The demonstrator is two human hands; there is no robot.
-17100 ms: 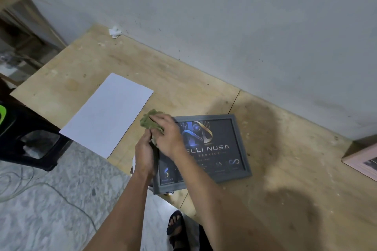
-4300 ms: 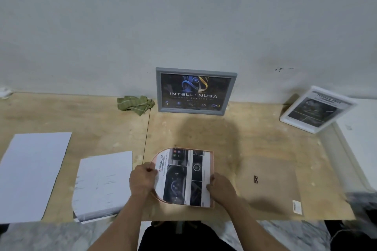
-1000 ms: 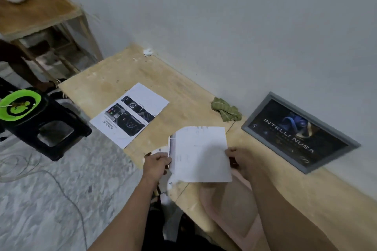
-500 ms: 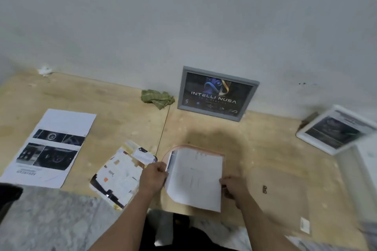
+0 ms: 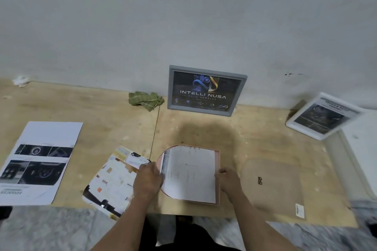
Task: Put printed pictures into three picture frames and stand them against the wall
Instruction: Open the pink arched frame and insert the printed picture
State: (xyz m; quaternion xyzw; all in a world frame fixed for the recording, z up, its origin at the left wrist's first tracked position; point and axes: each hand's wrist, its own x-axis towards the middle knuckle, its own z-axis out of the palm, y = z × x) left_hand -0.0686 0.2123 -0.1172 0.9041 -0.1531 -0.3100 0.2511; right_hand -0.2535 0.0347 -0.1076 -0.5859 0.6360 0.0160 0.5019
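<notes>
A pink frame with one rounded end (image 5: 217, 177) lies flat near the table's front edge. On it lies a printed sheet (image 5: 189, 175), blank side up. My left hand (image 5: 147, 179) holds the sheet's left edge and my right hand (image 5: 226, 179) holds its right edge. A grey frame with a dark "INTELLI NUSA" picture (image 5: 206, 90) stands against the wall behind. A white frame with a picture (image 5: 322, 116) leans at the back right. A brown backing board (image 5: 273, 187) lies flat to the right of the pink frame.
A printed sheet with dark photos (image 5: 38, 163) lies at the left. A colourful printed sheet (image 5: 114, 183) hangs over the front edge beside my left hand. A green cloth (image 5: 145, 101) lies by the wall. A white scrap (image 5: 20, 81) sits far left.
The blank-side-up sheet has been lowered flat onto the pink frame, with both hands still at its edges. The camera view has shifted to face the wall squarely.
</notes>
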